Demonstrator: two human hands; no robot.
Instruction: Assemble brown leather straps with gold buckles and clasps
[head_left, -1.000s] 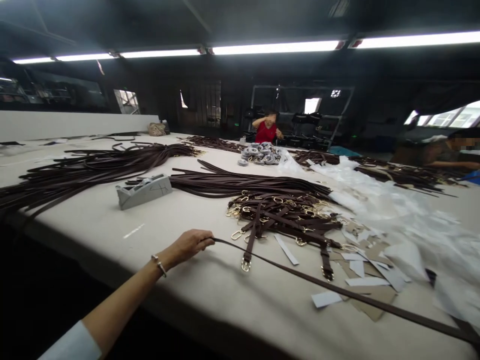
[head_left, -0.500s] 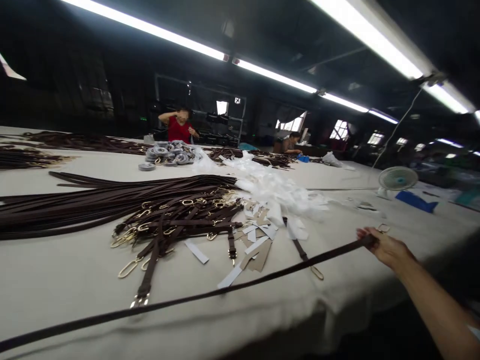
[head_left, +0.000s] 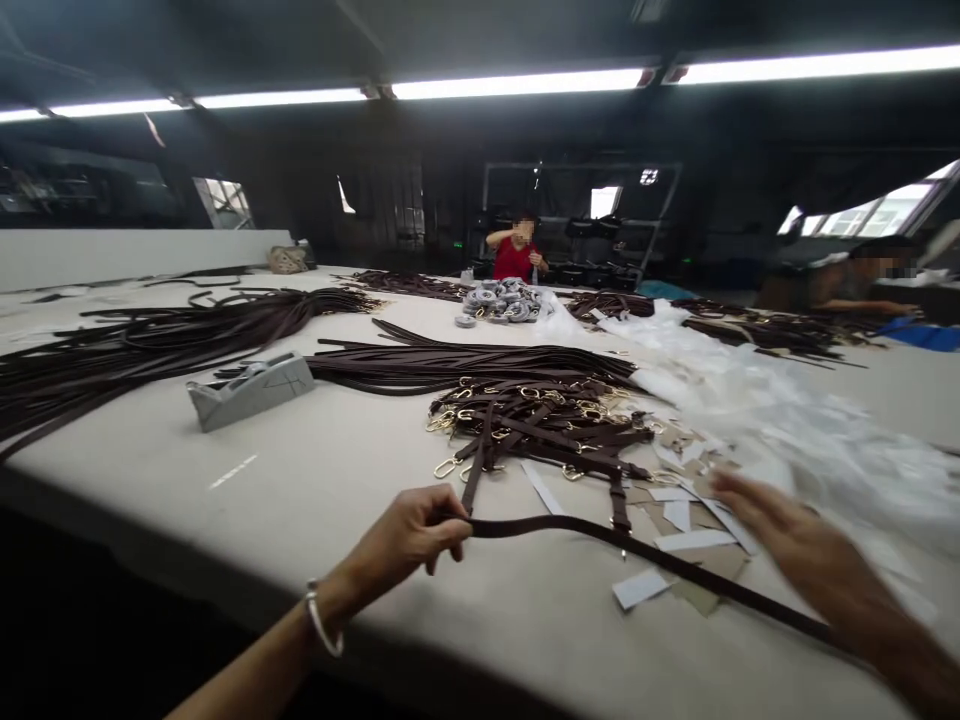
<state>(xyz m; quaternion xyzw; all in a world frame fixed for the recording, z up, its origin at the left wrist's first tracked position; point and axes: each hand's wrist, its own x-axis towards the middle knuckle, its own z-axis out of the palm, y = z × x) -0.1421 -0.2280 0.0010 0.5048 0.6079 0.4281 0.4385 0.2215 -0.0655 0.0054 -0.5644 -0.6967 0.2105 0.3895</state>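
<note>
My left hand (head_left: 424, 525), with a bangle at the wrist, pinches one end of a long dark brown strap (head_left: 637, 545) above the near part of the table. The strap arches to the right and passes behind my right wrist. My right hand (head_left: 795, 550), slightly blurred, is open with fingers stretched out, over paper and card strips (head_left: 694, 540). Just beyond my left hand lies a heap of short brown straps (head_left: 525, 425) with gold-coloured rings and buckles. A bundle of long brown straps (head_left: 450, 365) extends behind it.
A grey tape dispenser (head_left: 255, 390) stands at the left, before another strap bundle (head_left: 247, 325). Crumpled clear plastic (head_left: 795, 400) covers the right side. Grey coiled rolls (head_left: 506, 300) are piled farther back. A person in red (head_left: 514, 255) is across the table; another person (head_left: 862, 280) is at the right.
The view has swung left, bringing my left hand and the tape dispenser into sight. My right hand, formerly gripping the strap near its end, now has its fingers stretched out.
</note>
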